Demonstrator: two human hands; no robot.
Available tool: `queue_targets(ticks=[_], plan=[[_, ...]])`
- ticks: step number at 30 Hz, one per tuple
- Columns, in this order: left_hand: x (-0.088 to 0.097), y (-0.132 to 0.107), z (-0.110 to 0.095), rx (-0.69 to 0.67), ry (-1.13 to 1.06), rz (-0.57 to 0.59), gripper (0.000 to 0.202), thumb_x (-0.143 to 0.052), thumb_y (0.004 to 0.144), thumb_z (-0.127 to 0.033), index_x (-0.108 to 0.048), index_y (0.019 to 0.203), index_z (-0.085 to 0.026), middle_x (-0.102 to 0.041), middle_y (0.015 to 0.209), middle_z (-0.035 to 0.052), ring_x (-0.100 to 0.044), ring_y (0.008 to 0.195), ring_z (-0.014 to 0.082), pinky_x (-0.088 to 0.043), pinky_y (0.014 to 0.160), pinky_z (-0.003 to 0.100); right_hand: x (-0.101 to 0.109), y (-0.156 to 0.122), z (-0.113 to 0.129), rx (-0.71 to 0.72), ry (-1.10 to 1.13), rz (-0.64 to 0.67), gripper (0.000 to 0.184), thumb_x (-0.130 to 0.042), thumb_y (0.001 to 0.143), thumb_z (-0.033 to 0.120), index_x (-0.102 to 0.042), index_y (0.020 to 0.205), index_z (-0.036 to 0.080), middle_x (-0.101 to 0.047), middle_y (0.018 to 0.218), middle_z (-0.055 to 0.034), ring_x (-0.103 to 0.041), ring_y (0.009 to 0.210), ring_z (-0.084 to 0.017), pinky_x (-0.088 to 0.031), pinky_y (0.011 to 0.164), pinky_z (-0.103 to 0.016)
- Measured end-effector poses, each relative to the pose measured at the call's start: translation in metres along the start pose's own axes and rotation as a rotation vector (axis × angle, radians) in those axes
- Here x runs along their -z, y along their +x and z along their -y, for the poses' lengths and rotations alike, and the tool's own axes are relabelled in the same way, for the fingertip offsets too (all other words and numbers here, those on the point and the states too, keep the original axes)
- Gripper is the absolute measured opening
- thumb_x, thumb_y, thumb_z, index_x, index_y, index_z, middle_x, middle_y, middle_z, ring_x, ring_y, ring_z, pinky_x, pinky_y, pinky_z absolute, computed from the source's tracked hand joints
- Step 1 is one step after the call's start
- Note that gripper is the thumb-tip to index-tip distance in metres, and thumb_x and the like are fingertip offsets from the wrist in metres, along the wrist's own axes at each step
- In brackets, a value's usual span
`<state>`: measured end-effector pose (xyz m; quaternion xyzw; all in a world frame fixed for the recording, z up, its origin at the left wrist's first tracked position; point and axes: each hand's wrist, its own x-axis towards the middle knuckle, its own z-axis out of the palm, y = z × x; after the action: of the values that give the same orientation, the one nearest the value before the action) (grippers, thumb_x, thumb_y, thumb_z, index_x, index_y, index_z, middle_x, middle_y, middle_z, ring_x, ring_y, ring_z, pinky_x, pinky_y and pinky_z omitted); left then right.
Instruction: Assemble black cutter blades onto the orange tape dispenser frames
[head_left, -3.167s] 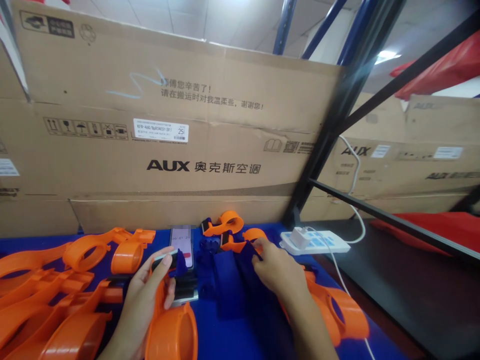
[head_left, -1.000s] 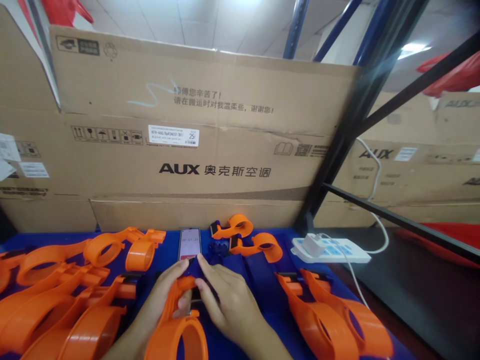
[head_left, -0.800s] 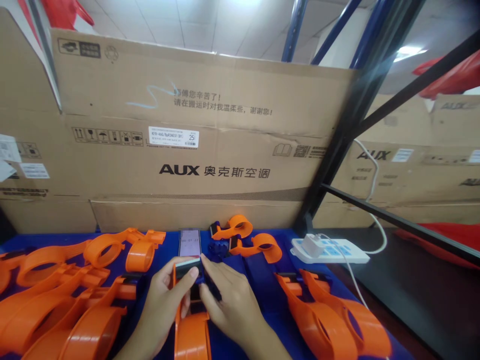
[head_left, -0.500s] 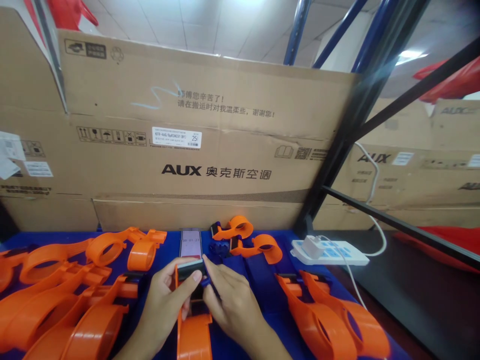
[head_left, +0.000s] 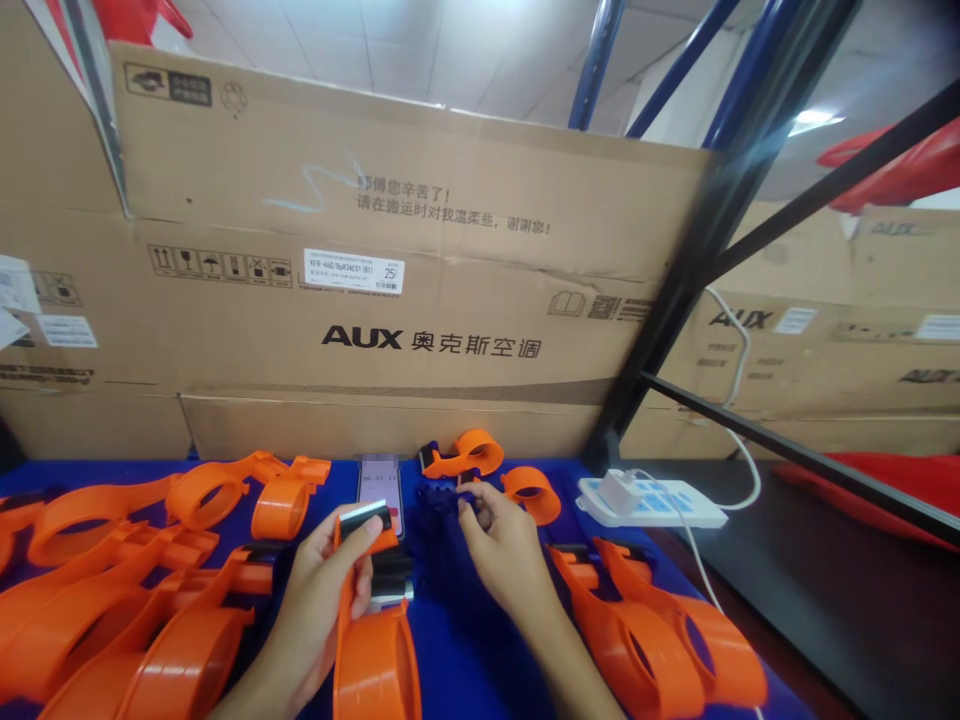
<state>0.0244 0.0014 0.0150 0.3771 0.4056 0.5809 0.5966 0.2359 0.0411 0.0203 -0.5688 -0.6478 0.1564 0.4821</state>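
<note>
My left hand is closed round an orange tape dispenser, thumb pressed near its toothed metal blade. The dispenser points away from me over the blue table. My right hand reaches forward, fingers pinched among small dark blue parts beside an orange dispenser piece. What the fingers hold is hidden. A phone with a timer lies flat just beyond my left hand.
Several orange dispenser bodies are piled at the left and two lie at the right. A white power strip with a charger sits on the black shelf. A large cardboard box and a black rack post close off the back.
My right hand has left the dispenser and reached forward to the blue parts near the phone. My left hand keeps hold of the dispenser, shifted slightly left.
</note>
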Motion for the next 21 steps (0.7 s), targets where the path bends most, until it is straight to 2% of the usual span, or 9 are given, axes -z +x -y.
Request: queue_targets(ticks=[4,9,12,15,17,19,21], plan=[[-0.001,-0.001,0.001,0.042,-0.021,0.0,0.032,-0.078,0.085,-0.05,-0.062,0.089,-0.023,-0.05,0.045,-0.0094,-0.034,0.035,0.0045,-0.026,0.039,0.017,-0.01,0.005,-0.013,-0.032,0.036,0.006,0.022,-0.062,0.089,0.033,-0.075,0.102,0.02,-0.074,0.072,-0.0042,-0.07,0.061,-0.022,-0.053,0.054,-0.029],[-0.004,-0.003,0.001,0.038,-0.03,0.022,0.032,-0.08,0.084,-0.049,-0.062,0.089,-0.023,-0.05,0.046,-0.0093,-0.035,0.035,0.0044,-0.027,0.038,0.016,-0.014,0.008,-0.019,-0.084,0.128,0.0,0.03,-0.053,0.096,0.036,-0.069,0.114,0.018,-0.077,0.097,-0.0108,-0.075,0.064,-0.022,-0.061,0.052,-0.031],[-0.002,-0.001,0.004,0.024,-0.022,0.024,0.033,-0.08,0.083,-0.05,-0.063,0.091,-0.022,-0.05,0.047,-0.0097,-0.035,0.035,0.0044,-0.028,0.037,0.017,-0.012,0.007,-0.015,-0.068,0.158,-0.007,0.032,-0.052,0.098,0.039,-0.069,0.114,0.017,-0.076,0.096,-0.0113,-0.075,0.069,-0.023,-0.063,0.054,-0.033],[0.0,0.001,0.008,0.027,0.013,0.028,0.036,-0.081,0.082,-0.051,-0.065,0.095,-0.021,-0.05,0.048,-0.0098,-0.036,0.035,0.0046,-0.029,0.037,0.017,-0.009,0.0,-0.002,-0.017,0.161,0.002,0.03,-0.054,0.1,0.04,-0.072,0.11,0.018,-0.075,0.09,-0.0095,-0.073,0.073,-0.024,-0.062,0.06,-0.033],[0.001,0.002,0.01,0.035,0.039,0.034,0.037,-0.081,0.081,-0.051,-0.065,0.095,-0.021,-0.05,0.048,-0.0097,-0.036,0.035,0.0047,-0.03,0.037,0.017,-0.008,-0.006,0.01,0.03,0.163,0.025,0.026,-0.058,0.099,0.038,-0.075,0.108,0.021,-0.075,0.093,-0.0081,-0.072,0.077,-0.023,-0.06,0.066,-0.032],[0.002,0.003,0.012,0.038,0.063,0.044,0.037,-0.08,0.082,-0.052,-0.066,0.096,-0.021,-0.05,0.049,-0.0096,-0.038,0.036,0.005,-0.03,0.037,0.016,-0.007,-0.014,0.022,0.133,0.188,0.109,0.023,-0.062,0.098,0.035,-0.075,0.112,0.023,-0.075,0.097,-0.0066,-0.07,0.08,-0.02,-0.058,0.069,-0.03],[0.002,0.003,0.013,0.035,0.074,0.055,0.037,-0.079,0.083,-0.051,-0.068,0.102,-0.021,-0.049,0.049,-0.0097,-0.039,0.036,0.0056,-0.031,0.037,0.016,-0.008,-0.021,0.031,0.283,0.228,0.248,0.028,-0.065,0.098,0.031,-0.073,0.124,0.026,-0.073,0.104,-0.0061,-0.068,0.083,-0.019,-0.057,0.072,-0.03]])
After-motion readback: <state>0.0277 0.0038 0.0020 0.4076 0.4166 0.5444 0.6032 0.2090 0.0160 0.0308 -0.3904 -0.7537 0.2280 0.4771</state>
